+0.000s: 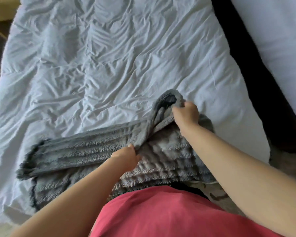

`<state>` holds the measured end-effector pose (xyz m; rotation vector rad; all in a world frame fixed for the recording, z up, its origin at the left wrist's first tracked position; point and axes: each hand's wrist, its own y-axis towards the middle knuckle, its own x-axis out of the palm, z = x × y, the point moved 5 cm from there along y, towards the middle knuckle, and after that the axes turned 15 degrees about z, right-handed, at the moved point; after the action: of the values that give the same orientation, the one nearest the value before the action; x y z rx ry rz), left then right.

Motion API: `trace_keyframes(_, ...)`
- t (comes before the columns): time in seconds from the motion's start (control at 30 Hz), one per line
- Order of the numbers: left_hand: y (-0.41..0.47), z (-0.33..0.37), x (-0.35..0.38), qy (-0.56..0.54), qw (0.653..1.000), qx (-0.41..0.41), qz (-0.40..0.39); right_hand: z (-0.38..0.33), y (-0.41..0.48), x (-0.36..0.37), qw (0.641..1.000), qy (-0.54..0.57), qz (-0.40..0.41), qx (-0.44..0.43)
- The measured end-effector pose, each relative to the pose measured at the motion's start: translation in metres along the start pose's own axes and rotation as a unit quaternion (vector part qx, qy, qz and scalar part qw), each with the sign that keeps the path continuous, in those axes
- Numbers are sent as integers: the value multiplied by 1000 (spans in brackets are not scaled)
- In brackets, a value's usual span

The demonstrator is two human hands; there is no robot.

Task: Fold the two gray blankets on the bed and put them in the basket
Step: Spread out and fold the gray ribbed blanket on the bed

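Gray blanket (85, 151) lies partly folded on the white comforter (109, 57) at the bed's near edge. Left hand (126, 157) pinches a fold near its middle. Right hand (186, 115) grips a bunched corner, lifted beyond it.

Blanket (96, 151) on bed's (92, 65) near edge

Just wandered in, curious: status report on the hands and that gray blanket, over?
Left hand grips gray blanket mid-fold; right hand grips its lifted corner. Blanket part-folded on white comforter, near edge. Basket not in view; nothing blocking.
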<state>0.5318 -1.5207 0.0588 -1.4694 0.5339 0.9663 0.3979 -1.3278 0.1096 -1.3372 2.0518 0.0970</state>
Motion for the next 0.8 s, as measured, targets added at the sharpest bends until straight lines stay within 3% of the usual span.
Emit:
trace_keyframes(0.07, 9, 13, -9, 58, 997, 56, -8, 35, -20, -18, 981, 114, 23, 157)
trace_keyframes(0.13, 18, 22, -17, 79, 995, 67, 12, 82, -38, -32, 947, 138, 38, 288)
trace_keyframes(0.23, 27, 38, -27, 85, 991, 73, 79, 135, -45, -47, 903, 158, 55, 397)
trace_keyframes(0.43, 37, 92, -22, 33, 966, 236, 96, 157, -36, -67, 936, 27, -8, 350)
trace_keyframes(0.57, 50, 121, -13, 38, 962, 258, 80, 155, -25, -71, 970, 3, -27, 241)
trace_keyframes(0.67, 48, 132, -6, 62, 961, 264, 58, 146, -9, -79, 981, 20, 27, 188)
trace_keyframes(0.8, 36, 129, -2, 72, 953, 290, 43, 128, 14, -67, 945, 173, 20, 278)
